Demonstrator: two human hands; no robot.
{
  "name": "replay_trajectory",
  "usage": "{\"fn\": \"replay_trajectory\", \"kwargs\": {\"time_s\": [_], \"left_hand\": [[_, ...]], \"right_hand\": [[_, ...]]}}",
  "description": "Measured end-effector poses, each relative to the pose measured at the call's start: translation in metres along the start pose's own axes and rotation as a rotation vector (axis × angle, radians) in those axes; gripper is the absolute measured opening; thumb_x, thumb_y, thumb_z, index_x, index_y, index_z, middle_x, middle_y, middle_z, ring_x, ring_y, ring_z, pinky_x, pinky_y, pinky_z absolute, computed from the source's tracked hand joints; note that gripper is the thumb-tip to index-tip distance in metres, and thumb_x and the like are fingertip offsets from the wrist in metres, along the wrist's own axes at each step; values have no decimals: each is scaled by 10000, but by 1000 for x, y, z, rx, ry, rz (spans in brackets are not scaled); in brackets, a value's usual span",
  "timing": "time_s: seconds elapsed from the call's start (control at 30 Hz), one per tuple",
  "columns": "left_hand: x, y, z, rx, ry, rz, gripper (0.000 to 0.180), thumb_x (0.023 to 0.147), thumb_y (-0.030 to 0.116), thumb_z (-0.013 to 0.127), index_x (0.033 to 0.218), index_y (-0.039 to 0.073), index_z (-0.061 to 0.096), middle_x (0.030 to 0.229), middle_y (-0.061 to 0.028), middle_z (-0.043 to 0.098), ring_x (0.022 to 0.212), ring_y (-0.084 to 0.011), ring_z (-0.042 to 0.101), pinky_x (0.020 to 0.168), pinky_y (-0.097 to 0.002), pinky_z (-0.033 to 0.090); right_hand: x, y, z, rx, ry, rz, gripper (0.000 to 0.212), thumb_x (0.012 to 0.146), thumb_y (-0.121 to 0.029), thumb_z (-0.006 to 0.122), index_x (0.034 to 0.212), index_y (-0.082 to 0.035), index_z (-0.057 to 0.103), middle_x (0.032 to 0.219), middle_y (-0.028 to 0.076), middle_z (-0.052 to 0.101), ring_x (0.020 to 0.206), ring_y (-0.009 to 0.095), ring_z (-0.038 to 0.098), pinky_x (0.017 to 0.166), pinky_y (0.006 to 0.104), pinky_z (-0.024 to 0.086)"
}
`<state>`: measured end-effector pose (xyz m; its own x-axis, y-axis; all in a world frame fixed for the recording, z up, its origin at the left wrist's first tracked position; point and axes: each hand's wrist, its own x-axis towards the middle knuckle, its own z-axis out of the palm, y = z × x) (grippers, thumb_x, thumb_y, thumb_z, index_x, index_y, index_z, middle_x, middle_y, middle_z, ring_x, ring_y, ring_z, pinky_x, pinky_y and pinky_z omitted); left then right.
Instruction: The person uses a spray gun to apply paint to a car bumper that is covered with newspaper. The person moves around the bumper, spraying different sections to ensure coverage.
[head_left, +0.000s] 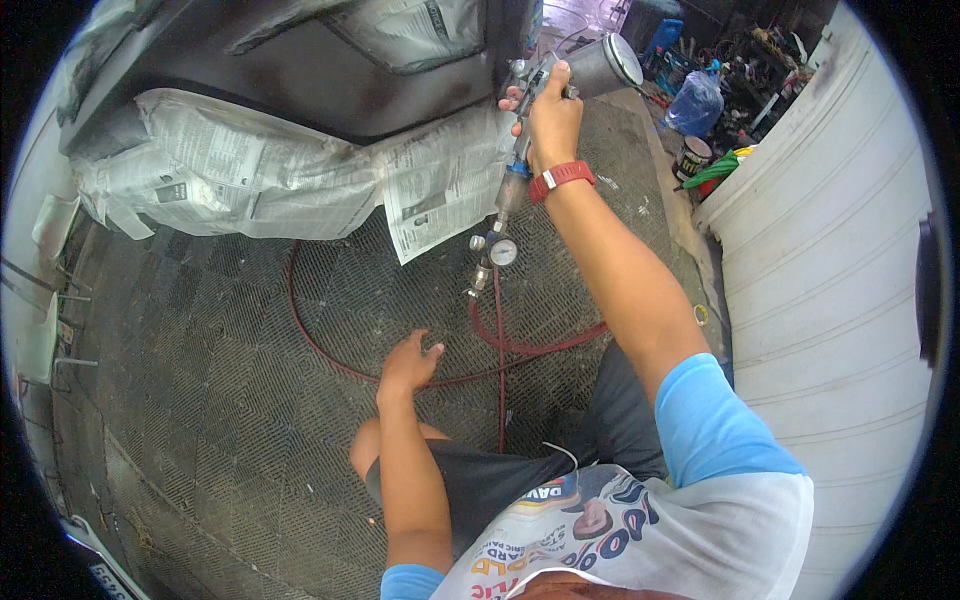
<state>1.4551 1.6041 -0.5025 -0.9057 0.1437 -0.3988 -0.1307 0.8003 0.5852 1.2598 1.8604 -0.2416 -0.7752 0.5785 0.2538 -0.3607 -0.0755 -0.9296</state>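
My right hand (553, 112), with a red band on the wrist, is wrapped round a paint spray gun (596, 68) and raised at the upper right, beside a dark vehicle body panel (270, 65). The gun's grey cup tilts to the right. Below the handle hang an inline air filter (512, 190) and a round pressure gauge (503, 252), joined to a red air hose (477, 325). My left hand (410, 362) hovers low over the patterned floor, fingers apart, holding nothing. Masking newspaper (440, 185) covers the panel's lower edge.
A white ribbed wall (830, 240) stands close on my right. The hose loops across the textured floor (190, 350) in front of me. At the far right are a blue plastic bag (694, 105), a can (692, 158) and clutter. Pale chairs (45, 335) stand at the left.
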Motion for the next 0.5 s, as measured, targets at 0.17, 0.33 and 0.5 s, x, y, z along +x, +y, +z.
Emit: {"fn": "replay_trajectory", "kwargs": {"time_s": [0.17, 0.33, 0.5], "left_hand": [[1, -5, 1, 2, 22, 10, 640, 1000, 461, 659, 1500, 78, 544, 1412, -241, 648, 1317, -419, 607, 1103, -489, 477], [-8, 14, -11, -15, -6, -12, 621, 996, 433, 663, 1497, 81, 560, 1473, -231, 610, 1378, -400, 569, 1147, -479, 447], [-6, 15, -8, -2, 9, 15, 623, 1001, 431, 653, 1505, 80, 551, 1469, -225, 615, 1377, -396, 570, 1144, -483, 450]], "right_hand": [[-4, -10, -8, 17, -88, -12, 719, 1106, -574, 384, 1084, 76, 692, 804, 173, 747, 613, 216, 742, 384, 285, 521], [-4, -13, -18, -154, -8, -43, 679, 1118, -549, 396, 1051, 63, 684, 848, 162, 754, 680, 206, 752, 402, 295, 494], [-24, -4, -16, -177, -164, -56, 698, 1106, -583, 414, 1086, 54, 699, 853, 153, 756, 701, 197, 753, 419, 287, 502]]}}
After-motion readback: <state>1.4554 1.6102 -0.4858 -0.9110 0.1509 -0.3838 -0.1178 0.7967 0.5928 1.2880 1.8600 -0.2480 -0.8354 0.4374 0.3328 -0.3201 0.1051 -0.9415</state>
